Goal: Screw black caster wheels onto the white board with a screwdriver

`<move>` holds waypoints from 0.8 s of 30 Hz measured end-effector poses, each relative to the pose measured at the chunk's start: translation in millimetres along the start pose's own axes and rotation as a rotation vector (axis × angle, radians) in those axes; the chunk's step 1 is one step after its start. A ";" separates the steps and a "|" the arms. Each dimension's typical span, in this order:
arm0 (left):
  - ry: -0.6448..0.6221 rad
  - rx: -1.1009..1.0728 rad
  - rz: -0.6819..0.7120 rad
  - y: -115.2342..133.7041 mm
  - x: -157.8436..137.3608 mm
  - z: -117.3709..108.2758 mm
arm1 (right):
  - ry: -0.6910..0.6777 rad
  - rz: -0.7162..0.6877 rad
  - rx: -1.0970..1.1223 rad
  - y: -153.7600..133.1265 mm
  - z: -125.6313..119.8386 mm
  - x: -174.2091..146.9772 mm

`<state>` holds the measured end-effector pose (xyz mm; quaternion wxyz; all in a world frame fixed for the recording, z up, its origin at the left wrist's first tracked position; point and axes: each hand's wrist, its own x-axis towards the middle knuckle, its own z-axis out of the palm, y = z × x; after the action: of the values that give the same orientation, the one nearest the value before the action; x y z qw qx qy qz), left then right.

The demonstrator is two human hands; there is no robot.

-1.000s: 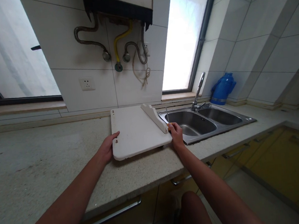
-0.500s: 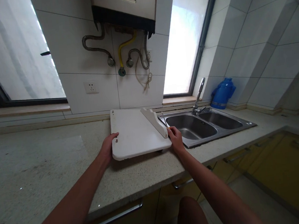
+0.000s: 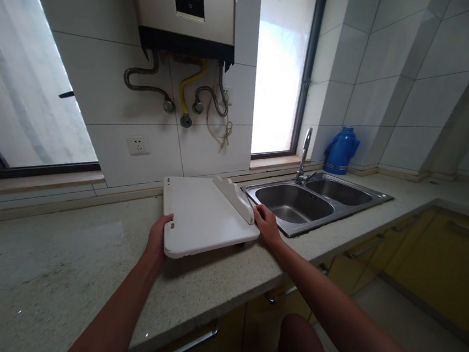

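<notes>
A white board [image 3: 199,218] with slots near its left corners lies raised a little at its front edge above the counter. Along its right side stands a white wavy-edged panel [image 3: 237,200]. My left hand [image 3: 157,238] is closed on the board's left edge, fingers partly hidden. At the panel's front end, my right hand [image 3: 267,224] is closed in a pinch around a slim tool with a thin metal shaft and a bit of yellow, which looks like a screwdriver [image 3: 256,209]. Most of the tool is hidden by my fingers and the panel.
A double steel sink [image 3: 301,230] with a tap [image 3: 304,158] is set into the speckled counter [image 3: 82,279] right of the board. Behind it stands a blue thermos flask [image 3: 340,152]. A water heater [image 3: 186,14] with hoses hangs on the tiled wall above.
The whole view has shifted, so everything appears slightly further left and lower. Both hands keep their hold at the board's sides. Less of the thin metal shaft shows beside the panel.
</notes>
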<state>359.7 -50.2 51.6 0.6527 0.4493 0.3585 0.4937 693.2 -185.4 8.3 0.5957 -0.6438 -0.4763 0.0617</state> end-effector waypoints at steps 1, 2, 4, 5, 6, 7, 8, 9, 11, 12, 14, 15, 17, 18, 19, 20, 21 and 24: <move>0.019 -0.017 -0.007 1.9 -2.0 1.1 | -0.004 -0.004 -0.008 -0.5 0.2 -0.3; 0.038 -0.035 -0.016 3.6 -4.0 2.2 | -0.008 -0.006 -0.016 -0.9 0.4 -0.6; 0.067 -0.068 -0.028 6.7 -7.9 4.7 | -0.015 -0.010 -0.032 -1.5 0.8 -0.8; 0.076 -0.081 -0.031 8.1 -9.7 5.9 | -0.017 -0.011 -0.038 -1.8 1.0 -0.9; 0.084 -0.093 -0.033 9.4 -11.3 7.1 | -0.018 -0.012 -0.043 -1.9 1.3 -0.9; 0.090 -0.105 -0.034 10.7 -12.8 8.1 | -0.018 -0.013 -0.048 -2.1 1.5 -1.0; 0.095 -0.116 -0.035 11.8 -14.1 9.0 | -0.016 -0.014 -0.050 -2.2 1.8 -1.2; 0.100 -0.126 -0.035 12.7 -15.1 9.7 | -0.015 -0.015 -0.051 -2.2 2.0 -1.4; 0.111 -0.146 -0.035 14.0 -16.6 10.8 | -0.009 -0.017 -0.049 -2.4 2.3 -1.9; 0.117 -0.155 -0.033 14.4 -17.1 11.2 | -0.005 -0.017 -0.045 -2.4 2.4 -2.2; 0.128 -0.174 -0.026 14.4 -17.4 11.7 | -0.001 -0.018 -0.033 -2.6 2.4 -2.7; 0.132 -0.183 -0.021 14.3 -17.3 11.9 | -0.004 -0.019 -0.027 -2.7 2.4 -2.8; 0.135 -0.198 -0.014 13.9 -16.9 12.2 | -0.016 -0.025 -0.020 -3.0 2.2 -2.9; 0.135 -0.203 -0.011 13.8 -16.6 12.3 | -0.024 -0.030 -0.019 -3.2 2.0 -2.7; 0.136 -0.208 -0.009 13.6 -16.5 12.4 | -0.031 -0.035 -0.019 -3.4 1.7 -2.6; 0.137 -0.212 -0.007 13.6 -16.5 12.6 | -0.039 -0.040 -0.021 -3.7 1.4 -2.4; 0.137 -0.216 -0.007 13.6 -16.6 12.8 | -0.048 -0.044 -0.023 -4.0 1.1 -2.3; 0.136 -0.226 -0.009 13.8 -17.7 13.3 | -0.080 -0.054 -0.032 -4.9 0.3 -2.5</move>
<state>362.8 -68.9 69.5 0.6754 0.3367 0.3461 0.5573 689.1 -187.7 11.0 0.5671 -0.6371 -0.5181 0.0637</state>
